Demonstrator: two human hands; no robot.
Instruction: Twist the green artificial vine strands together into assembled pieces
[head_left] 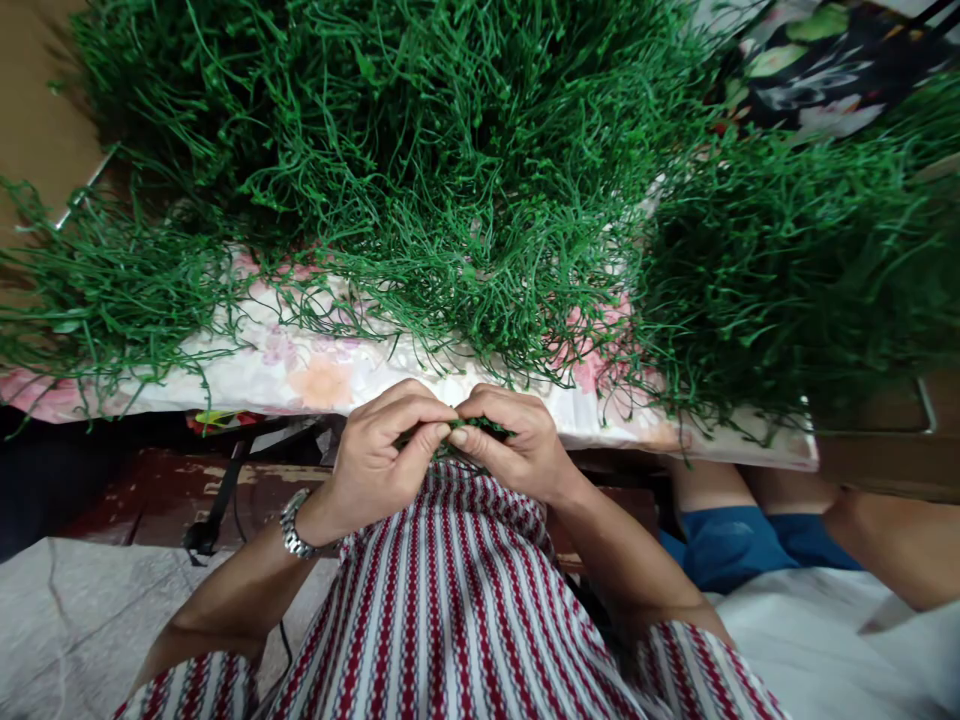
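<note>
My left hand (pixel 388 452) and my right hand (pixel 517 440) meet in front of my striped shirt, at the near edge of the table. Both are closed, thumbs and forefingers pinching a small piece of green stems (pixel 480 425) between them. A metal watch is on my left wrist. Just beyond the hands, thin green stems with small tips (pixel 480 270) lie scattered on a floral tablecloth (pixel 322 380). They run back into a large tangled heap (pixel 375 110). What the curled fingers cover is hidden.
A smaller pile of stems (pixel 112 290) lies at the left and a dense one (pixel 787 280) at the right. At the right sits a person in blue shorts (pixel 731 545). Dark floral cloth (pixel 832 70) is at the back right. A red-brown bench (pixel 165 490) shows below the table.
</note>
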